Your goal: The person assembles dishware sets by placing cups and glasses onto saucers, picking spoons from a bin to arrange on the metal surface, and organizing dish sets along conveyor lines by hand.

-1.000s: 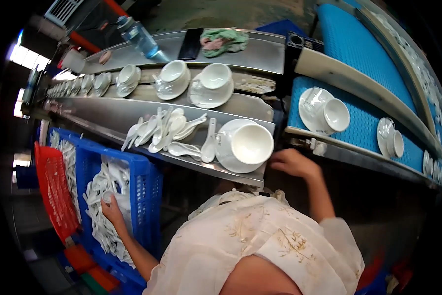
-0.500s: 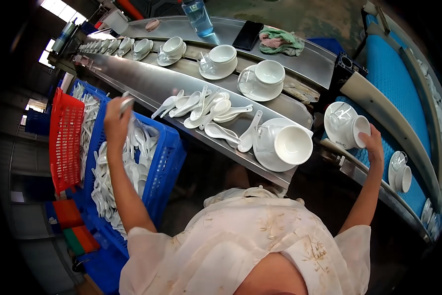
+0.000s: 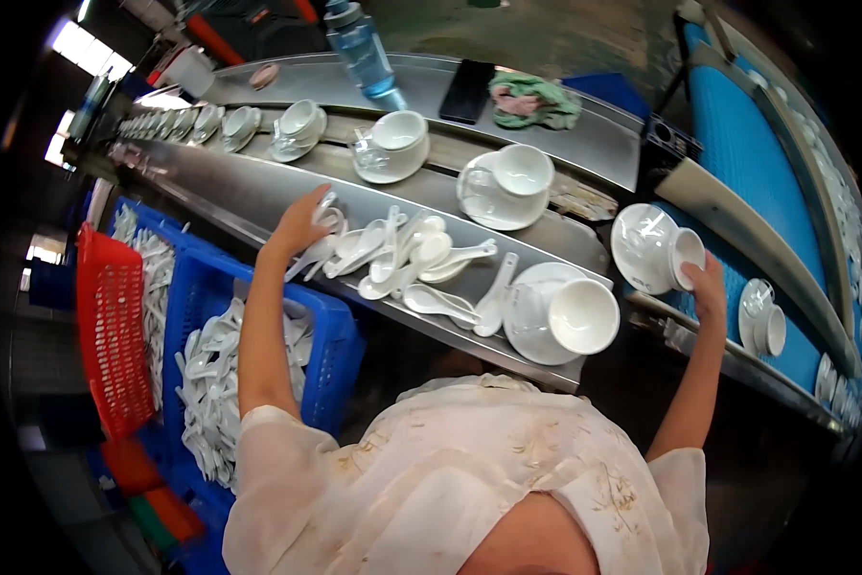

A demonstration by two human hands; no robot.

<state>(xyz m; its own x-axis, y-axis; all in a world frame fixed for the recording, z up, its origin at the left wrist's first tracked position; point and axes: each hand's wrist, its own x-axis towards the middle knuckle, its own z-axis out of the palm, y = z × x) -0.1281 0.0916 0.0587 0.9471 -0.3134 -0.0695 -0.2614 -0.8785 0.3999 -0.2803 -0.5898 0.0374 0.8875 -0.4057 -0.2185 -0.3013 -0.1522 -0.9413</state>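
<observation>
- At the left end of the pile of white spoons [image 3: 421, 251], the left hand [image 3: 301, 228] reaches down; its fingers are bent and partly closed, with a spoon at the fingertips. I cannot tell if they grip it or only touch it.
- The pile lies on the steel ledge [image 3: 229, 192], its handles pointing in different directions.
- At the right end of this ledge stands the large set: a white bowl [image 3: 584, 316] on a saucer [image 3: 520, 337], with clear glassware beside the bowl. One separate spoon [image 3: 493, 297] lies just left of the saucer.
- By the blue belt [image 3: 713, 309], the right hand [image 3: 707, 287] has its fingers closed on the side of a small bowl [image 3: 687, 257]. This bowl sits with glassware on a second saucer [image 3: 630, 230]; whether the hand lifts them, I cannot tell.
- Further along the belt there is another bowl set [image 3: 762, 321].
- Behind the spoons, a row of bowl sets [image 3: 392, 149] stands on the middle track.
- On the back shelf are a blue bottle [image 3: 364, 62], a dark phone [image 3: 467, 91] and a green and pink cloth [image 3: 536, 101].
- Below the left arm, a blue basket [image 3: 333, 335] contains many white spoons; a red basket [image 3: 114, 335] is farther left.
</observation>
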